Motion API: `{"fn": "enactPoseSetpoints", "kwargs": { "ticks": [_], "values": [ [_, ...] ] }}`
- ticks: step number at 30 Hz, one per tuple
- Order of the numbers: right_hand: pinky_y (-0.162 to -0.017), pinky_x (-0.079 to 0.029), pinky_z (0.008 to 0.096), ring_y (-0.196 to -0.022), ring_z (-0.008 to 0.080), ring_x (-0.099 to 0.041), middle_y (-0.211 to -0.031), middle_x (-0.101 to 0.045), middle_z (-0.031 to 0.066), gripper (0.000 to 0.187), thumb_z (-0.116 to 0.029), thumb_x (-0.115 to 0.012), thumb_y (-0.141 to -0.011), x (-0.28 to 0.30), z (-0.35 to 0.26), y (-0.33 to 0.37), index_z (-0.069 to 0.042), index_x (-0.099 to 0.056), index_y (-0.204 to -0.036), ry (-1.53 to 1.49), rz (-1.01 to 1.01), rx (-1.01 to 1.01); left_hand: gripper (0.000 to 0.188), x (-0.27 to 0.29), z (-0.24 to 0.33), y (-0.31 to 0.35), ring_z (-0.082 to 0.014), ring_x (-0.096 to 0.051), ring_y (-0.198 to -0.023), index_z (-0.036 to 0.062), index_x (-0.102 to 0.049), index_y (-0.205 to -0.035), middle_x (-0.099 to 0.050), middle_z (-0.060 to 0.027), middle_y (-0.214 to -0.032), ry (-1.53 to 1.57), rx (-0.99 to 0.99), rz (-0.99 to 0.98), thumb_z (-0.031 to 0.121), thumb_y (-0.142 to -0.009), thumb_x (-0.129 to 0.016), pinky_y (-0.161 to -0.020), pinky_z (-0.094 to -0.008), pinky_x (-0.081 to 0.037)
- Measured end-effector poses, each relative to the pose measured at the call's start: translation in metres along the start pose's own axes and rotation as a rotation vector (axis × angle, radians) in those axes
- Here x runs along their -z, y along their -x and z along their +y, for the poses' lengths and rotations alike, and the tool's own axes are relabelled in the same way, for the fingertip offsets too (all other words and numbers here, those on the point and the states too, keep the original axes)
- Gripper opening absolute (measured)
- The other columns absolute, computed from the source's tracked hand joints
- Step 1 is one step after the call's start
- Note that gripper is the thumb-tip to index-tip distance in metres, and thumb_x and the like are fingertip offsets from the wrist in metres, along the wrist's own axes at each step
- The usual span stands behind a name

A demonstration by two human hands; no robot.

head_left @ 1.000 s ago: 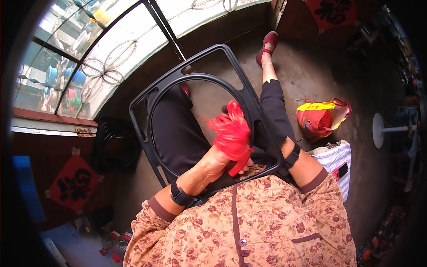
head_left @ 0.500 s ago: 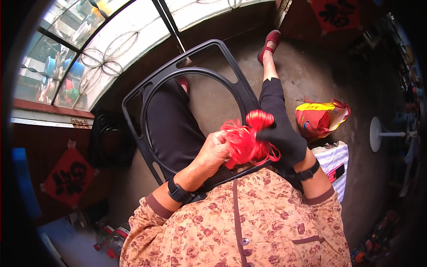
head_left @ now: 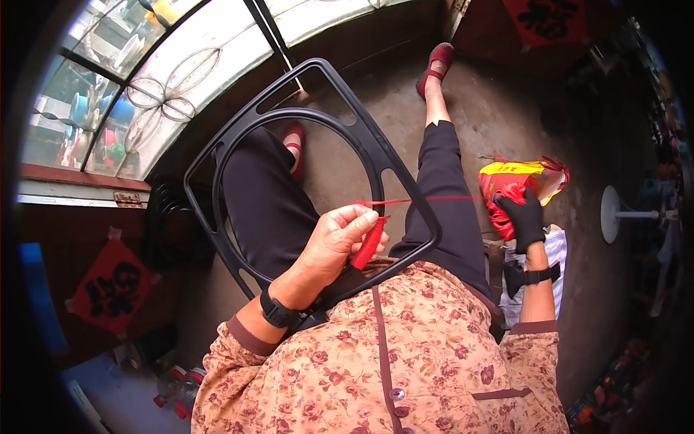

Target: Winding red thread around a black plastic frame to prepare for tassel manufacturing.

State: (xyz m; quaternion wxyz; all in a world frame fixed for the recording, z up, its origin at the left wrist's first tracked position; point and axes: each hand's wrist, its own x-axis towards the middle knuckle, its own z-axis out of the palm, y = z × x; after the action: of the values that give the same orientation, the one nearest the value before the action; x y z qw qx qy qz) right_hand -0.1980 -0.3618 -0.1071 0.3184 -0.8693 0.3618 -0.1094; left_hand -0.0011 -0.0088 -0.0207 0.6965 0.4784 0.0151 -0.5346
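My left hand, bare, is closed in a pinch over the near part of the black frame. From its fingers hangs a short, flat, ridged piece of red ribbon. A thin red strand runs taut from this hand to the right, across my thigh. My right hand, in a black glove, is closed round a red ribbon bundle, beside the red and yellow bag. The black plastic frame, with a large round opening, lies across my lap and legs.
A white woven sack stands below the bag, by my right wrist. Further right is a white round disc on a stem. A barred window fills the upper left. Bottles with red caps stand at the lower left.
My right hand has moved from my lap out to the bag on the right, taking the ribbon bundle along. A strand now stretches between the hands. The frame has shifted slightly.
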Motion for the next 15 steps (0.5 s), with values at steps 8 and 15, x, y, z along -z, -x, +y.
{"fn": "enactPoseSetpoints", "kwargs": {
  "ticks": [8,15],
  "values": [
    [-0.072,-0.053,0.0365,-0.080,0.0244,-0.067,-0.090,-0.068,0.0103,0.036,-0.019,-0.073,-0.075,0.019,0.042,-0.003,-0.003,-0.060,-0.105,-0.437,0.016,-0.080,0.018,-0.003,0.001,-0.003,-0.0133,-0.067,-0.064,0.0043,-0.058,-0.097,-0.067,-0.0096,-0.080,0.025,0.025,-0.029,0.022,-0.095,-0.058,-0.059,-0.0220,-0.056],
    [-0.079,-0.052,0.0272,-0.088,0.0121,-0.063,-0.099,-0.064,0.0051,0.033,-0.004,-0.067,-0.080,-0.035,-0.146,0.007,-0.001,-0.059,-0.112,-1.129,-0.602,-0.214,0.019,-0.003,-0.004,-0.005,-0.0122,-0.067,-0.064,0.0037,-0.058,-0.094,-0.067,-0.0090,-0.079,-0.015,0.006,-0.070,0.023,-0.095,-0.059,-0.059,-0.0221,-0.056]
  ]
}}
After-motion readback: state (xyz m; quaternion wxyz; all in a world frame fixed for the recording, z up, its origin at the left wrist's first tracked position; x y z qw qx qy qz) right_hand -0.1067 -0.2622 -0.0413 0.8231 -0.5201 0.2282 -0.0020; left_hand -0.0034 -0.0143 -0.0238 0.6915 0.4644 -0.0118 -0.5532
